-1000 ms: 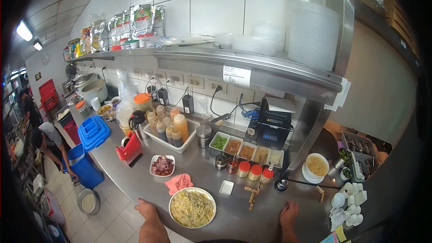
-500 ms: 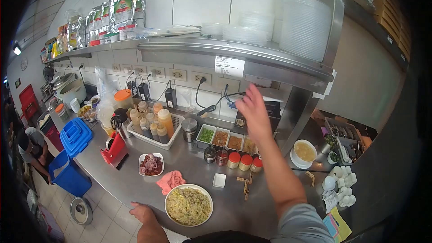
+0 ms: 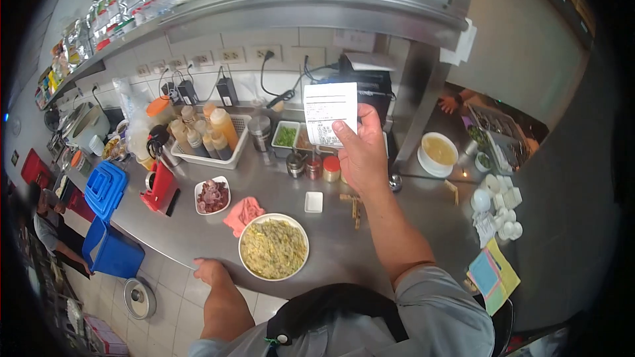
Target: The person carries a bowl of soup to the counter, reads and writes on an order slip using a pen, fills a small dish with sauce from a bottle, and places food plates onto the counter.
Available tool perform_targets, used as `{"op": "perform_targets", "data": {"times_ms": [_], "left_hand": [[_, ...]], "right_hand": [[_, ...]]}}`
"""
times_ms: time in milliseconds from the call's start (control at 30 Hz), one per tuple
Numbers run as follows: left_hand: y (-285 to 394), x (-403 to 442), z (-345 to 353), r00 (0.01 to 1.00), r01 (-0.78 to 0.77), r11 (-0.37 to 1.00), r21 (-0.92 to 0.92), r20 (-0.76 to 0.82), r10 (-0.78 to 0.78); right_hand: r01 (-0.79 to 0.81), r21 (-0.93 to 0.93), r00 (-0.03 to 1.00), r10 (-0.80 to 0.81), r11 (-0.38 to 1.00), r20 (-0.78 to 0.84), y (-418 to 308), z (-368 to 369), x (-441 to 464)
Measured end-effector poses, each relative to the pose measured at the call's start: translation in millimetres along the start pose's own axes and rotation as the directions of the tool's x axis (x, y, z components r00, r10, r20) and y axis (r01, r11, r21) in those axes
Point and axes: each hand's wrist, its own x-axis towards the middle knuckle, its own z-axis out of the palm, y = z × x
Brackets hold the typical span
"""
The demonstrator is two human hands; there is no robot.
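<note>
A printed white receipt point(image 3: 331, 109) is pinched between the thumb and fingers of my right hand point(image 3: 362, 149), held up over the counter. My left hand point(image 3: 210, 271) rests at the counter's front edge, its fingers bent and partly hidden, so whether it grips the edge is unclear. Between my arms sits a round plate of fried rice point(image 3: 274, 247). Beside it are a pink cloth point(image 3: 243, 215), a square bowl of sliced onion and meat point(image 3: 212, 196) and a small empty white dish point(image 3: 313, 202).
A basket of sauce bottles point(image 3: 211, 139) stands at the back, with a bowl of soup point(image 3: 438, 154) to the right. A metal shelf point(image 3: 317, 0) spans above. Another person point(image 3: 53, 225) is at the far left; a co-worker's hand point(image 3: 451, 103) shows through the opening.
My right hand has taken the receipt from the shelf edge and brought it down toward me. The view has tilted downward. A co-worker's hand has appeared at the right opening.
</note>
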Motion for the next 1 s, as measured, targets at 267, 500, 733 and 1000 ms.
{"op": "perform_targets", "data": {"times_ms": [267,500,733,1000], "left_hand": [[3,-10,-9,0.998,0.009,0.999,-0.047,0.064,-0.006],[-2,-3,-7,0.998,0.003,0.997,-0.082,0.057,0.002],[-1,7,7,1.000,0.017,0.989,-0.148,0.017,-0.015],[-27,50,31,0.969,0.054,0.963,-0.266,0.246,0.014]], "right_hand": [[0.078,-0.088,0.997,-0.078,0.993,0.002,-35,-9,-28],[0.143,-0.114,0.989,-0.139,0.983,0.039,-46,-10,-19],[0.463,-0.549,0.814,-0.579,0.696,-0.048,-93,-29,59],[0.225,-0.964,0.742,-0.666,0.141,0.076,-118,-62,113]]}}
